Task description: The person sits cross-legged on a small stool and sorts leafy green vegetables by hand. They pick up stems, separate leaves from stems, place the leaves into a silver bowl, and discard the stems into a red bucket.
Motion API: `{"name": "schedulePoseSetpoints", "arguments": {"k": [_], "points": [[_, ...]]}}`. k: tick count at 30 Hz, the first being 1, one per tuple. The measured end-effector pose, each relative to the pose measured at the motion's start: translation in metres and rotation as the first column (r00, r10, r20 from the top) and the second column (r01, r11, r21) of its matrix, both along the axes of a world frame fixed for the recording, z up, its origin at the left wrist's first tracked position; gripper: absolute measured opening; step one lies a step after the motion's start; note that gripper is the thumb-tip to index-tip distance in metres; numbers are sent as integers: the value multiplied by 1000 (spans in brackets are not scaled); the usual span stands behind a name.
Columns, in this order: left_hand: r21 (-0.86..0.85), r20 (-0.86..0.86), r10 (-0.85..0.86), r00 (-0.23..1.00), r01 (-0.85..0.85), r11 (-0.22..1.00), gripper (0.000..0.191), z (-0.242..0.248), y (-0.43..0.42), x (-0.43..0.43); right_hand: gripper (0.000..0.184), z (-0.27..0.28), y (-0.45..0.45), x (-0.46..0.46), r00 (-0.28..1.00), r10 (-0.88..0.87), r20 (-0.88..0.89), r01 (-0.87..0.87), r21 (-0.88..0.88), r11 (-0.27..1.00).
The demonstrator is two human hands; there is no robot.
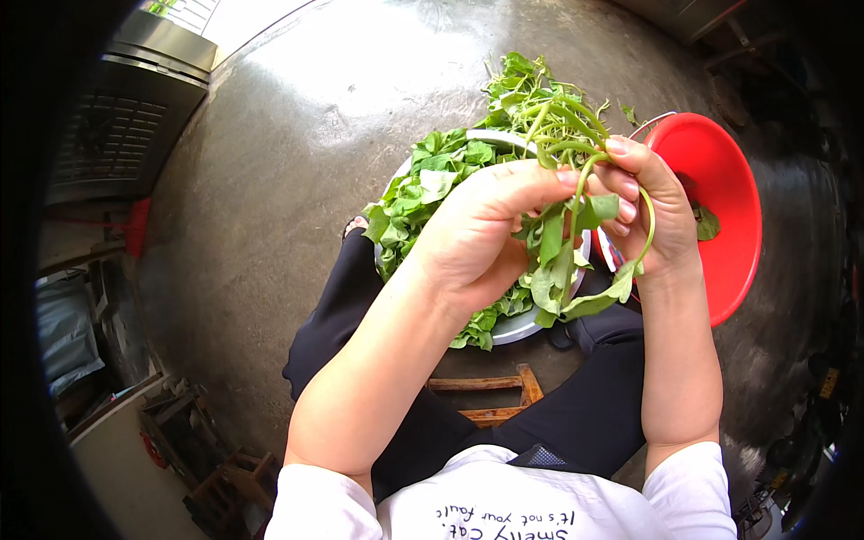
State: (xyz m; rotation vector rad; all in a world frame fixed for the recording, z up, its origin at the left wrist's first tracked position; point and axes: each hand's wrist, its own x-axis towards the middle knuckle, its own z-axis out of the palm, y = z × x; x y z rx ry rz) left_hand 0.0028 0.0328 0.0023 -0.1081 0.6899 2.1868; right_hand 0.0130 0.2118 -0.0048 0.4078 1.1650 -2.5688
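Both hands are raised over a wide basin (520,332) heaped with green leaves (432,169). A bunch of leafy green stems (567,121) is pinched near its joint by my right hand (655,196), thumb against fingers. Beside it, my left hand (486,216) has thumb and fingertips closed on one hanging stem (582,185) of the same bunch. Its leaves (557,270) droop below the hands, and one curved stem loops down past my right wrist. The left fingertips are partly hidden behind leaves.
On the right a red bucket (736,223) holds a few leaves (707,223). More leafy stems (516,81) lie beyond the basin. A wooden stool (479,383) shows between my legs. Shelving and metal cabinet (108,128) line the left; the floor (223,202) is concrete.
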Motion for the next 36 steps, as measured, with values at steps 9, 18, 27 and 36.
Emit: {"name": "schedulePoseSetpoints", "arguments": {"k": [9, 18, 27, 36], "points": [[-431, 35, 479, 877, -419, 799, 9, -23, -1, -12, 12, -2, -4, 2, 999, -18, -47, 21, 78, 997], [-411, -790, 43, 612, -580, 703, 10, 14, -8, -3, 12, -10, -2, -1, 966, -250, -65, 258, 264, 929], [-714, -654, -412, 635, -337, 614, 15, 7, 9, 3, 13, -19, -11, -1, 964, -257, -73, 268, 285, 920], [-263, 186, 131, 974, -79, 962, 11, 4, 3, -2, 17, -16, -30, 5, 986, -162, 50, 132, 368, 920]]}}
